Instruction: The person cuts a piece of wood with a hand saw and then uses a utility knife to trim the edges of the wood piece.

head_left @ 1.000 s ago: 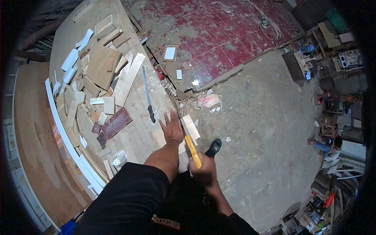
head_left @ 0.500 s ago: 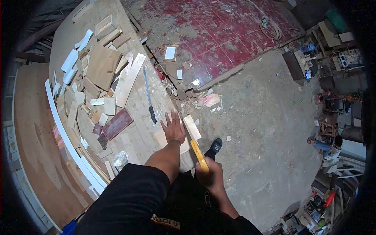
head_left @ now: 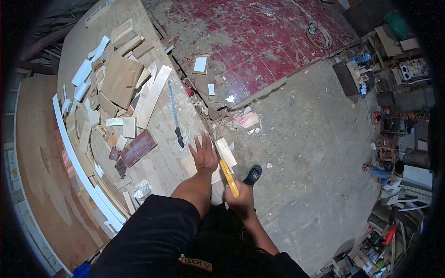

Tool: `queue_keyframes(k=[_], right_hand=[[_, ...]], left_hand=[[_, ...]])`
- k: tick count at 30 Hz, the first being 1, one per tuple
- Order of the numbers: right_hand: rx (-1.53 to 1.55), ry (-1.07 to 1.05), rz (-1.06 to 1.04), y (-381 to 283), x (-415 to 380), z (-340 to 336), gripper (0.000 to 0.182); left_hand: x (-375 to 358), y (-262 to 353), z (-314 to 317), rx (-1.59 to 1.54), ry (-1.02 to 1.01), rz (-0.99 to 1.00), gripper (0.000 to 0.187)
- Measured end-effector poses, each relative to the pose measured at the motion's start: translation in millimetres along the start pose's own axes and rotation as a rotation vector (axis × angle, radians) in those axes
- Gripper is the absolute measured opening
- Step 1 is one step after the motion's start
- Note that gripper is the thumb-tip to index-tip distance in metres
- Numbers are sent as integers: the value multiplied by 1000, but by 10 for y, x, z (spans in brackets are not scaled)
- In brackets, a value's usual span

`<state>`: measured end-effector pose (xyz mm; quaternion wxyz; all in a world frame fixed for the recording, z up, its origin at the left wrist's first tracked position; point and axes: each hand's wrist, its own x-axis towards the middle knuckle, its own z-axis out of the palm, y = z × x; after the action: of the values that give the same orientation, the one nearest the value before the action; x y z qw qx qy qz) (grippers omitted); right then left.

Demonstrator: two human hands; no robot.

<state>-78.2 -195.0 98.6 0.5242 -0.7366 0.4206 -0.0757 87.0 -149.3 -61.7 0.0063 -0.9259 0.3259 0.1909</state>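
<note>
My left hand (head_left: pixel 204 155) lies flat with fingers spread on a pale wooden board (head_left: pixel 216 175) at the edge of the workbench (head_left: pixel 162 173). My right hand (head_left: pixel 241 199) is wrapped round the yellow handle of a handsaw (head_left: pixel 229 179). The saw's thin blade points forward, seen edge-on, close along the right side of my left hand. Just right of the blade, a pale end of wood (head_left: pixel 226 151) juts out past the bench edge. Ahead of my left fingertips lies a narrow tool with a black grip (head_left: pixel 179 137) and a long bluish shaft.
Wood offcuts (head_left: pixel 121 81) crowd the bench's left side, with a dark red block (head_left: pixel 139 148) and a clear plastic cup (head_left: pixel 142 188) nearer me. Scraps litter the concrete floor (head_left: pixel 301 153) and red tiles (head_left: pixel 259 41). A person (head_left: pixel 391 173) sits far right.
My right hand and the saw have moved forward and slightly left. My left hand stays pressed on the board.
</note>
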Motion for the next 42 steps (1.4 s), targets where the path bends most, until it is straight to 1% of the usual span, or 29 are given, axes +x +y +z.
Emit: queue_keyframes(k=[1, 2, 4, 5, 7, 10, 11, 13, 16, 20, 22, 23, 25, 26, 28, 32, 34, 38, 40, 42], right_hand=[[72, -33, 80, 44, 45, 72, 17], [72, -32, 80, 92, 45, 92, 17], [94, 9, 28, 121, 33, 99, 19], [94, 11, 34, 135, -55, 56, 19], [-46, 2, -68, 43, -214, -104, 21], [-13, -6, -17, -171, -292, -211, 23], [-19, -9, -18, -128, -193, -148, 23], [5, -9, 86, -6, 126, 92, 23], [-16, -17, 70, 6, 220, 74, 24], [-26, -66, 93, -223, -135, -261, 24], [-37, -95, 9, -316, -250, -357, 22], [-35, -91, 14, -268, -230, -297, 22], [-141, -22, -98, -106, -72, -75, 21], [-139, -21, -100, -58, 36, 36, 21], [-49, 43, 31, -57, 228, 164, 19], [-3, 10, 56, -151, 44, -83, 20], [-23, -16, 2, -215, -153, -236, 20], [-38, -51, 42, -133, -16, -80, 21], [-35, 25, 23, -93, 199, 117, 21], [-41, 30, 23, -84, 212, 129, 22]], left_hand=[[-7, -14, 15, 17, 6, 7, 74], [-9, -13, 20, 17, 6, 8, 74], [-4, -1, 36, 41, 31, -9, 72], [-21, 2, 63, 42, 25, -5, 72], [-2, -10, 94, 62, 56, -9, 72], [-1, -6, 55, 56, 19, -14, 72], [-3, 10, 66, 50, 19, -17, 72], [1, -10, 84, 97, 12, -14, 72], [13, -22, 93, 67, 14, -12, 71], [21, -11, 52, 71, -5, -12, 71], [8, 3, 16, 80, -27, -17, 72], [5, 2, 18, 83, -29, -12, 72], [7, 2, 31, 114, -26, -15, 72], [15, -12, 52, 116, -24, -15, 72], [22, -14, 74, 98, -16, -10, 72], [14, 15, 8, 90, -16, -18, 71], [-2, 17, -30, 87, -48, -24, 71], [-1, -18, 79, 84, 9, -12, 71], [6, -39, 147, 99, 76, 6, 71], [25, -38, 154, 87, 66, 3, 71]])
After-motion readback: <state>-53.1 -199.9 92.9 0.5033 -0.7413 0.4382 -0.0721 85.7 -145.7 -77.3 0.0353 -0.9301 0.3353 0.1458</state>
